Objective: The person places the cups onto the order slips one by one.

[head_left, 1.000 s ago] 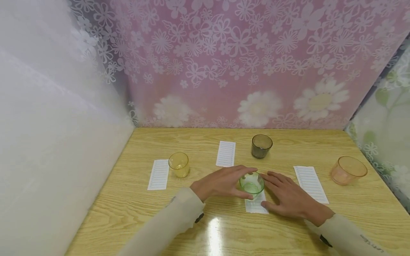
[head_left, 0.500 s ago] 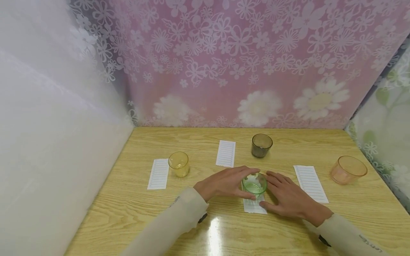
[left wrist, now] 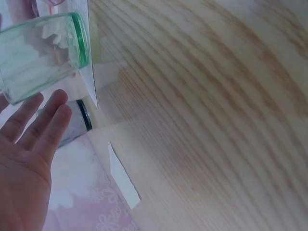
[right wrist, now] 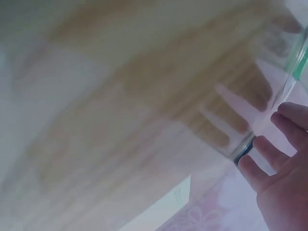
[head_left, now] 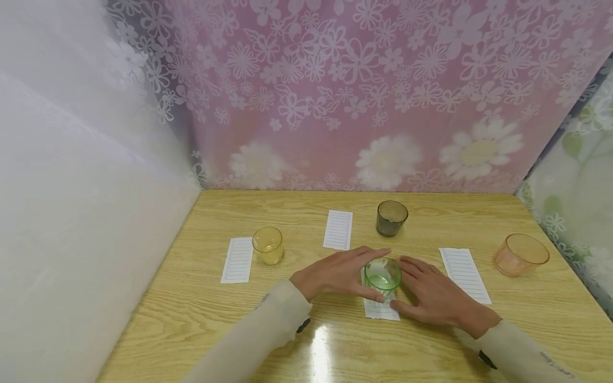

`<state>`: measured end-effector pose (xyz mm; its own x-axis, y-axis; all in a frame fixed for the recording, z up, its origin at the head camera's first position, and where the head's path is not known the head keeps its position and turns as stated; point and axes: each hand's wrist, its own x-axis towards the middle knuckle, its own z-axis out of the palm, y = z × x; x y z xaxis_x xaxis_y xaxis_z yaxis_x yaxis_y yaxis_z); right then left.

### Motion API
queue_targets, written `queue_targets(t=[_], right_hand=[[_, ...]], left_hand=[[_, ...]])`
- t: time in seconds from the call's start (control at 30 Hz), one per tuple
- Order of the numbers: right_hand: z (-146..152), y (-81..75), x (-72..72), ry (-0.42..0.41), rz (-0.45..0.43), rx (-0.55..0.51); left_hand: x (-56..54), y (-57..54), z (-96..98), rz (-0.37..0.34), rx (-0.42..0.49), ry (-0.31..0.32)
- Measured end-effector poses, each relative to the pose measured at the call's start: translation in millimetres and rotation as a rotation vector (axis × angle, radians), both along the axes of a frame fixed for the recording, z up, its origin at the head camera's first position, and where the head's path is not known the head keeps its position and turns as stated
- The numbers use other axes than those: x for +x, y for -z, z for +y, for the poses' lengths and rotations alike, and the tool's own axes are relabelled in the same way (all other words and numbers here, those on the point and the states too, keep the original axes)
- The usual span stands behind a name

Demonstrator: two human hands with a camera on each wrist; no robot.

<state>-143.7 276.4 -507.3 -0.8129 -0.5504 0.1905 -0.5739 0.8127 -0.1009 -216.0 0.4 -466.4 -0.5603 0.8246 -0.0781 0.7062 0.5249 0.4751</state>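
- Hands, head view: pinches green glass (head_left: 383,283) between thumb and fingers of left hand (head_left: 335,274); rests right hand (head_left: 433,298) just beside it, fingers extended and gripping nothing.
- Same view: shows green glass upright over upper part of paper slip (head_left: 382,311), slightly farther right than a second ago, carried along with left hand; suggests a small adjustment of position on the slip, not a lift.
- Left wrist view: shows fingers slightly parted along glass wall, with grey glass (head_left: 390,221) beyond, apart.
- Right wrist view: shows loosely spread fingers near green glass, cut off at frame's edge; looks too blurred to confirm touch.
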Motion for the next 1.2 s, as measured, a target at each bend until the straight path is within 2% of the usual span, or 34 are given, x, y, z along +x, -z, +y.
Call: queue_targets(t=[0.17,0.47,0.63,0.8,1.0,1.2], right_hand=[[8.0,-4.5,-2.6,0.017,-0.025,-0.04],[21.0,-16.6,-9.9,0.041,-0.033,-0.055],[27.2,-26.1,-12.5,0.071,-0.045,-0.068],[34.7,-37.0,-16.7,0.136,-0.11,-0.097],[42.1,-47.4,-26.7,0.167,-0.162,-0.157],[48.3,-52.9,-37.5,0.188,-0.164,-0.21]], left_hand=[[-2.6,0.9,-10.6,-0.037,0.022,-0.061],[-10.3,5.7,-28.4,-0.058,0.086,-0.094],[-16.3,10.6,-34.6,-0.019,0.108,-0.11],[-22.5,14.3,-39.6,0.012,0.122,-0.153],[-31.8,18.4,-43.9,0.054,0.112,-0.196],[-39.8,20.5,-48.8,0.088,0.122,-0.233]])
